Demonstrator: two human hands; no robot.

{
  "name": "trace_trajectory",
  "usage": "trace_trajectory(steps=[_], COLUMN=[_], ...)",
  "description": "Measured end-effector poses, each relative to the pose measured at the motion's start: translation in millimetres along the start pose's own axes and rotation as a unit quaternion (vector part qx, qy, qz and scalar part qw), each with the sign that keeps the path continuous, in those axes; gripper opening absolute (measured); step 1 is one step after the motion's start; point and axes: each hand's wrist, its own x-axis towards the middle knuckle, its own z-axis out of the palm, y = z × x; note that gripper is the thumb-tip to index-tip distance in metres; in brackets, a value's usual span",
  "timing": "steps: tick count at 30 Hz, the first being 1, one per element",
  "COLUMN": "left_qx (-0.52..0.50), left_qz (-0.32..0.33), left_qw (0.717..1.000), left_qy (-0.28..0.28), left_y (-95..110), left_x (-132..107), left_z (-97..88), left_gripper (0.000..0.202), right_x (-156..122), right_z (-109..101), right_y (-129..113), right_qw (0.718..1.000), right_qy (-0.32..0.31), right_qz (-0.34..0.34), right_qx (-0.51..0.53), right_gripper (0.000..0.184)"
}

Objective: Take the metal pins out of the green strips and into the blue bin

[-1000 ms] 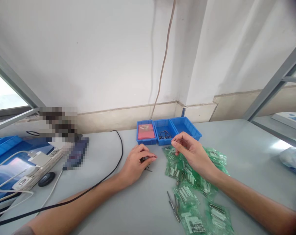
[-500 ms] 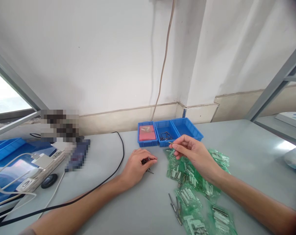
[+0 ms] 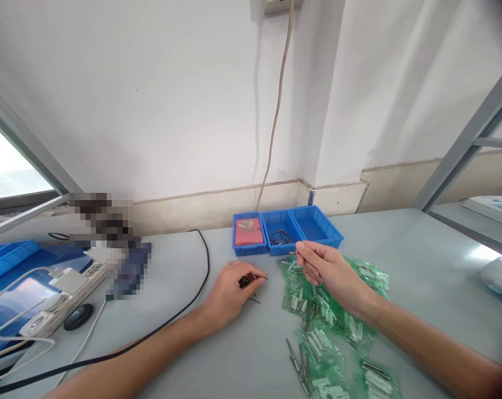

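Note:
My left hand rests on the grey table, its fingers closed round a few small dark metal pins. My right hand hovers just in front of the middle blue bin, pinching one thin pin between thumb and fingertips. Under that hand lie green plastic bags of metal pins. Loose pins lie on the table nearer to me.
Three small blue bins stand by the wall: the left one holds a red pad, the middle holds dark pins, the right one shows nothing inside. A black cable crosses the table. A power strip and blue trays sit at the left.
My right hand has turned and dropped slightly toward the middle bin, still pinching a pin. My left hand has stayed put. The view has tilted up a little.

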Motion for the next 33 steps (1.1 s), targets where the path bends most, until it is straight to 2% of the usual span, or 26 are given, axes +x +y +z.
trace_trajectory(steps=[6,12,17,25,33], left_qx=[-0.012,-0.046,-0.047,-0.086,-0.104], left_qz=[-0.008,-0.061,-0.051,-0.015,-0.028], left_qw=[1.0,0.997,0.997,0.996,0.994], left_qy=[-0.004,0.014,0.018,0.017,0.012], left_y=[2.8,-1.6,-1.7,-2.8,-3.8], left_x=[-0.1,-1.9,-2.9,-1.3,-1.7], left_z=[-0.7,2.0,1.4,1.5,2.1], left_gripper=[0.011,0.011,0.019,0.014,0.01], right_x=[1.4,4.0,3.9,1.2,0.0], right_z=[-1.4,-4.4,-5.3,-1.7,-1.2], right_y=[2.6,7.7,7.7,1.6,-4.5], right_qw=[0.999,0.998,0.997,0.995,0.993], right_qy=[-0.017,-0.025,-0.024,-0.014,-0.014], right_qz=[-0.031,-0.03,-0.032,-0.014,0.028], right_qx=[0.011,0.042,0.06,0.098,0.116], right_gripper=[0.041,0.034,0.03,0.033,0.04])
